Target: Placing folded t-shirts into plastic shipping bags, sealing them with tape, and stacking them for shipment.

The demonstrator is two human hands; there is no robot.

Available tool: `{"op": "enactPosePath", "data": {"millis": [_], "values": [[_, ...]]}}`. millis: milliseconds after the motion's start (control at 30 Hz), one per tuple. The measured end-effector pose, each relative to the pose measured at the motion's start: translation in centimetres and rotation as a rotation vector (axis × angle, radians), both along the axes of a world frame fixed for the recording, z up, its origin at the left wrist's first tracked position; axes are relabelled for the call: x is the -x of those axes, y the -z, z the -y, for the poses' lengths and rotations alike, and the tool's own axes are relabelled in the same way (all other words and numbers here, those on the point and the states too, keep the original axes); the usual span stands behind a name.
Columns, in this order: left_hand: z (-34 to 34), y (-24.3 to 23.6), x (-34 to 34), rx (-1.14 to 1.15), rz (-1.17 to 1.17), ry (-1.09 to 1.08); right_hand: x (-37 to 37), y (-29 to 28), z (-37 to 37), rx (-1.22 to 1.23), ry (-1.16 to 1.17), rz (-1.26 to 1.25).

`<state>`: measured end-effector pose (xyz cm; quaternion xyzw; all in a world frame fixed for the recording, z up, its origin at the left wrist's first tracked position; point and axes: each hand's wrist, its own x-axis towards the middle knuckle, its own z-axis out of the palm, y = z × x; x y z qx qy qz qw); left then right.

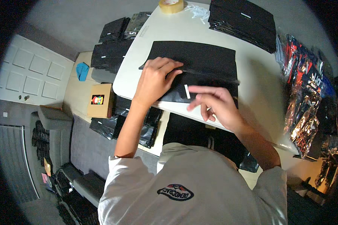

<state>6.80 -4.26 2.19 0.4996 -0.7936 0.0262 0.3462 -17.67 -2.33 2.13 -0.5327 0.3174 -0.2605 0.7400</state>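
Note:
A flat black package (199, 56) lies on the white table in front of me, with a fold running across its middle. My left hand (157, 77) rests on its left part, thumb and fingers pinched together at the fold. On the glossy near part is a small white strip (187, 91). My right hand (218, 105) hovers over the near right part, fingers apart and slightly blurred, its index fingertip right beside the strip. Whether that fingertip touches the strip, I cannot tell.
A stack of similar black packages (244, 22) stands at the table's far right. A tape roll (171, 5) and loose white strips (198, 12) lie at the far edge. Shiny wrapped packages (304, 97) are piled on the right. Left of the table are more black packages (109, 56) and a cardboard box (99, 100).

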Motion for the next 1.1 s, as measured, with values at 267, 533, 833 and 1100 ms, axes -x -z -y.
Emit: {"op": "enactPosePath", "data": {"millis": [267,533,833,1100], "values": [[-1.3,0.0,-0.9,-0.124,-0.056,0.104,-1.2,1.8,0.0,1.333,0.26,-0.532],[-1.3,-0.1,-1.0,-0.25,-0.092,0.136,-1.3,0.6,2.6,1.428,0.296,-0.687],[-1.5,-0.7,-1.0,-0.352,-0.124,0.116,-0.3,0.9,6.5,1.538,0.3,-0.781],[-1.0,-0.1,0.2,-0.19,-0.148,0.027,0.0,0.4,6.0,1.464,0.242,-0.75]]}}
